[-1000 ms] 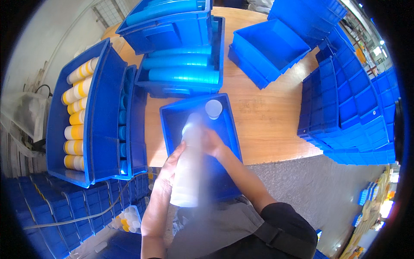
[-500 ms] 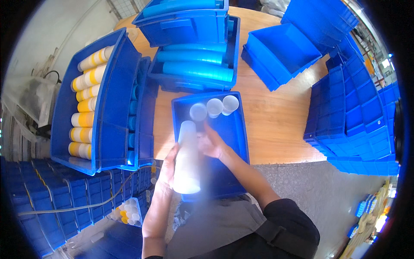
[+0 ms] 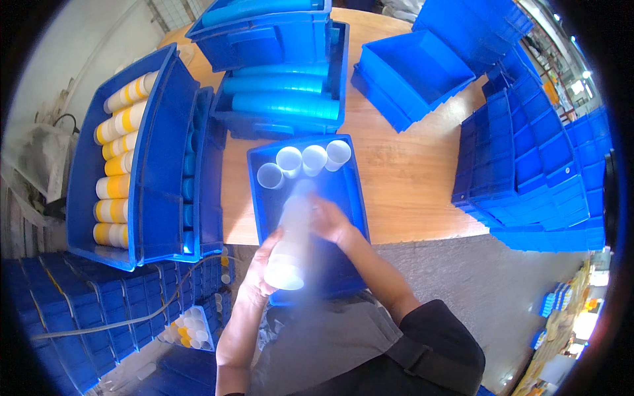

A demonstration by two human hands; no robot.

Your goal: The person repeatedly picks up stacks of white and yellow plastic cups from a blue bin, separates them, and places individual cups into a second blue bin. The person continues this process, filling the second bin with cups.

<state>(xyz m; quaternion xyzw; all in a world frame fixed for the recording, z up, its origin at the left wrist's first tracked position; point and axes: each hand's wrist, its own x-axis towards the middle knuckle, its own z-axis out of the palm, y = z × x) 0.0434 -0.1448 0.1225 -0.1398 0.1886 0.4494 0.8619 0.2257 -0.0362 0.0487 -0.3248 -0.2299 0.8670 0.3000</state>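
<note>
My left hand (image 3: 263,267) is wrapped around the near part of a stack of white cups (image 3: 288,254), held tilted over a blue tray (image 3: 360,214). The stack's near end is a bright round face. My right hand (image 3: 332,223) is at the right of the stack's far part; its fingertips are blurred and partly hidden, so I cannot tell whether they grip it. Along the tray's far end stand several white cups (image 3: 314,158), their round tops facing up, the leftmost cup (image 3: 270,175) a little nearer to me.
On the left, a tilted blue bin (image 3: 155,178) holds yellow-and-white cup stacks (image 3: 117,187). Beyond the tray, stacked blue bins (image 3: 264,49) hold light-blue cup stacks (image 3: 284,105). Another blue bin (image 3: 422,72) sits at the far right of the wooden table (image 3: 409,178), near piled crates (image 3: 528,165).
Another white cup now stands at the left of the row in the tray. The held stack still lies in my left hand. The whole view has shifted slightly.
</note>
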